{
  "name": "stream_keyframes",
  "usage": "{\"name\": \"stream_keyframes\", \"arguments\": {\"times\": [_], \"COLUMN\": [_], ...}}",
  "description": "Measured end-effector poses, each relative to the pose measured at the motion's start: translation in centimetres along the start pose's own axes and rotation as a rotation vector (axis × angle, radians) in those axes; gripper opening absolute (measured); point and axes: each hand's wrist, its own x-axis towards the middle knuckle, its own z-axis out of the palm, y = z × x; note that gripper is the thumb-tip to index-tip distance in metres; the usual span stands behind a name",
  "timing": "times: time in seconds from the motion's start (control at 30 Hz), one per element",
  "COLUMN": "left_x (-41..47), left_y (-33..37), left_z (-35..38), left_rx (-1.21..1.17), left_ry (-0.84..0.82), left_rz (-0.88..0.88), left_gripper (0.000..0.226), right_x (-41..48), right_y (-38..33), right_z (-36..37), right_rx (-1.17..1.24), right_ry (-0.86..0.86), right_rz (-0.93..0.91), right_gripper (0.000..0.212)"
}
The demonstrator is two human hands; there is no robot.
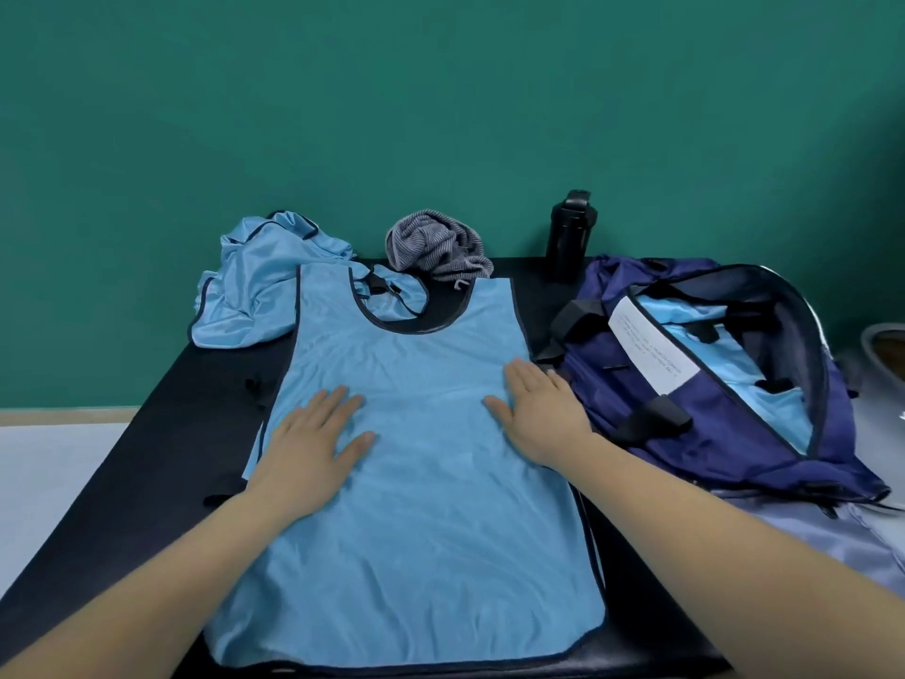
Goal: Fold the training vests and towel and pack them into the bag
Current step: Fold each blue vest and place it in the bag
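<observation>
Light-blue vest (421,482) — spread flat on dark table (161,414), left hand (308,443) and right hand (543,414) pressing it, fingers straight. Far: crumpled vest (245,286), towel (436,245). Right — open bag (725,433).

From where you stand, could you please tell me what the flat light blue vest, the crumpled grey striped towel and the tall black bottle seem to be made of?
The flat light blue vest: thin synthetic fabric, likely polyester; slight sheen, fine wrinkles. The crumpled grey striped towel: soft matte woven cloth, perhaps cotton; it bunches loosely. The tall black bottle: probably plastic, semi-gloss, though metal is possible.
</observation>
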Motion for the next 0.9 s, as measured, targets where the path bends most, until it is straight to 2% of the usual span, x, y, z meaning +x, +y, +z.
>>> {"name": "stream_keyframes", "arguments": {"times": [0.2, 0.27, 0.33, 0.37, 0.43, 0.47, 0.6, 0.77, 0.9], "left_x": [0.2, 1.3, 3.3, 4.6, 7.4, 8.8, 14.5, 21.0, 25.6], "left_y": [-0.5, -0.6, -0.8, -1.1, -1.7, -2.0, -3.3, -4.9, -5.7], "left_z": [-1.9, -3.1, -4.4, -5.1, -6.3, -6.9, -8.1, -8.5, -8.7], "left_rx": [-0.069, -0.011, 0.048, 0.06, 0.071, 0.073, 0.035, 0.101, 0.183], "left_ry": [-0.09, -0.111, -0.119, -0.112, -0.08, -0.061, 0.016, 0.105, 0.22], "left_rz": [-0.033, -0.033, -0.026, -0.028, -0.024, -0.017, -0.036, -0.058, -0.036], "left_gripper": [0.067, 0.058, 0.047, 0.04, 0.031, 0.029, 0.028, 0.03, 0.047], "right_x": [0.3, 1.0, 2.2, 3.2, 5.5, 6.8, 12.9, 19.4, 23.4], "right_y": [0.8, 0.7, 0.7, 0.6, 0.1, 0.0, 0.7, 2.6, 3.4], "right_z": [-0.3, -0.9, -2.2, -3.0, -5.0, -5.7, -7.3, -7.5, -7.8], "right_rx": [-0.224, -0.274, -0.263, -0.231, -0.155, -0.127, -0.024, 0.009, 0.047], "right_ry": [0.096, 0.243, 0.443, 0.475, 0.407, 0.355, 0.177, 0.117, 0.108], "right_rz": [0.097, 0.018, -0.093, -0.135, -0.154, -0.135, -0.002, 0.056, 0.079], "right_gripper": [0.094, 0.079, 0.049, 0.034, 0.018, 0.017, 0.038, 0.047, 0.051]}}
